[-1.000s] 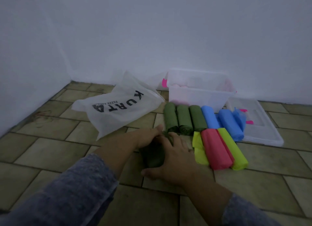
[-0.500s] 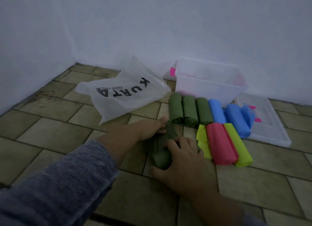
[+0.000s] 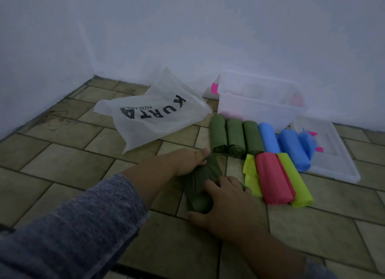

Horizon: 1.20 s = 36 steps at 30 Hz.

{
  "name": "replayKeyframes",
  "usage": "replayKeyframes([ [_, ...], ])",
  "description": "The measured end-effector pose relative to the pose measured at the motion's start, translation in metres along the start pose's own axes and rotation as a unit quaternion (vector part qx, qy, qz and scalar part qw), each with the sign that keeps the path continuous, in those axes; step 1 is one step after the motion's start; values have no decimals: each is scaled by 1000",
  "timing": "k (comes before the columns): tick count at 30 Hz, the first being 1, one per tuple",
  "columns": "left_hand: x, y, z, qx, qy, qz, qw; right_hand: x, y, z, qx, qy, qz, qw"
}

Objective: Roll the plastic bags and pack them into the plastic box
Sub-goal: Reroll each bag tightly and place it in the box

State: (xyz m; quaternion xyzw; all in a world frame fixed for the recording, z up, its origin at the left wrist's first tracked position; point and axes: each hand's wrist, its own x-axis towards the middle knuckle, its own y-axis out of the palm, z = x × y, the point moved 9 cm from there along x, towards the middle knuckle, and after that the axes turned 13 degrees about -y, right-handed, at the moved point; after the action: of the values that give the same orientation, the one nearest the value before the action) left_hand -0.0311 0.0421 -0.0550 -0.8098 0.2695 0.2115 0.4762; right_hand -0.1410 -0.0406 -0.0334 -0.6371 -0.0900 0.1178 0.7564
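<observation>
Two bare hands work a dark green plastic bag [image 3: 198, 180] on the tiled floor [image 3: 62, 164] at lower centre of the frame. The left hand [image 3: 187, 161] has its fingers closed on the bag's flattened far end; the right hand [image 3: 227, 203] presses down over the rolled near end, thumb wrapped beneath the roll. Right of centre, three finished green rolls [image 3: 234, 138] lie side by side, touching, with two blue rolls [image 3: 281, 142] next to them. Nearer the camera sit a red roll [image 3: 273, 178] and yellow-green rolls [image 3: 295, 180] (one on each side of the red). The clear plastic box [image 3: 258, 109] stands open against the wall behind the rolls, its lid [image 3: 333, 159] flat on the floor at right. A white printed bag [image 3: 150, 116] lies at upper left of centre.
</observation>
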Motion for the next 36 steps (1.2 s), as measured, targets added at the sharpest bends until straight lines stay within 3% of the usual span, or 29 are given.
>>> replayKeyframes([
  [10,-7,-2,-1,29,9,-35,999,-3,-15,-40,185,-47,56,980],
  [15,-28,-5,-18,86,74,-65,991,5,-13,-43,196,-72,81,975],
  [17,-38,3,-23,58,96,-41,993,8,-12,-44,193,-78,93,974],
  [20,-45,28,-17,130,89,-2,988,11,-10,-45,178,-85,106,975],
  [25,-44,21,-5,144,76,-40,986,13,-9,-55,223,-47,67,971],
  [31,-41,22,-9,209,101,-98,968,19,-13,-59,189,-45,13,981],
  [36,-32,13,0,148,57,-92,983,18,-15,-58,137,-66,-22,988],
])
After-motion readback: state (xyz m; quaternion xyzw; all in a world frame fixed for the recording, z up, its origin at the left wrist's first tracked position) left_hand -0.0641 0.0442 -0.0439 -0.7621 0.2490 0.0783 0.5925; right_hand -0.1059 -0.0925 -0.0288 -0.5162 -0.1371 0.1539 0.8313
